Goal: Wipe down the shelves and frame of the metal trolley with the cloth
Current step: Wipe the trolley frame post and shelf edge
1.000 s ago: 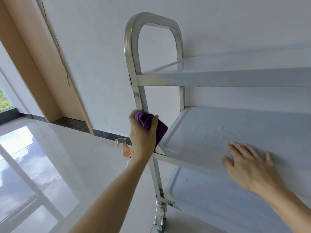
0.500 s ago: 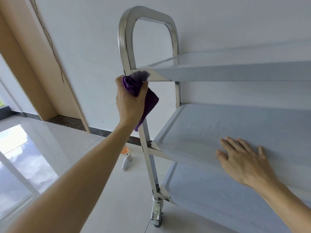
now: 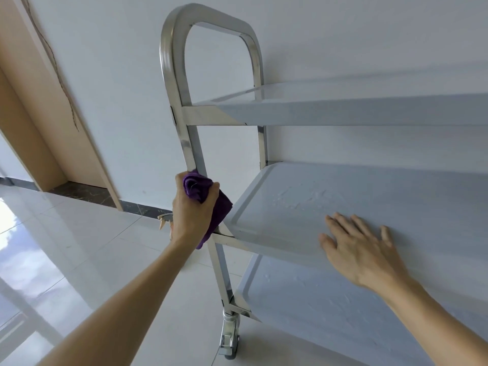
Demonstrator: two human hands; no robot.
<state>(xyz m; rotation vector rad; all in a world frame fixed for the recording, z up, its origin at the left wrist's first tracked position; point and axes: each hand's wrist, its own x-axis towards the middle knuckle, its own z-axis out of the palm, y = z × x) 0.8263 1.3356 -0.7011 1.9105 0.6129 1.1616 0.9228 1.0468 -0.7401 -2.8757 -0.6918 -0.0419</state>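
The left hand (image 3: 191,212) gripped the bunched purple cloth (image 3: 203,199) and wrapped it around the near upright post of the shiny stainless-steel trolley frame (image 3: 182,101), just above the corner where the middle shelf joins that post. The fingers and thumb curled round both the cloth and the post. The post's long axis ran nearly vertical, tilting slightly in the wide-angle view, so the wiping stroke was judged to run along it, up toward the looped handle or down toward the caster wheel (image 3: 229,342). The left hand was the one on the post; the right was well apart from it.

Behind the left wrist, partly hidden, a spray bottle nozzle (image 3: 165,219) showed on the white tiled floor (image 3: 79,247).

To the right of the post, the pale grey middle shelf (image 3: 343,186) carried the right hand (image 3: 361,247), laid flat with fingers spread and straight, palm pressing its near edge, apparently to steady the trolley. It held nothing.

Half a second earlier the cloth sat higher on the post, at the top-shelf junction; it had since travelled down to the middle-shelf junction. The right hand had remained in the same place on the shelf.
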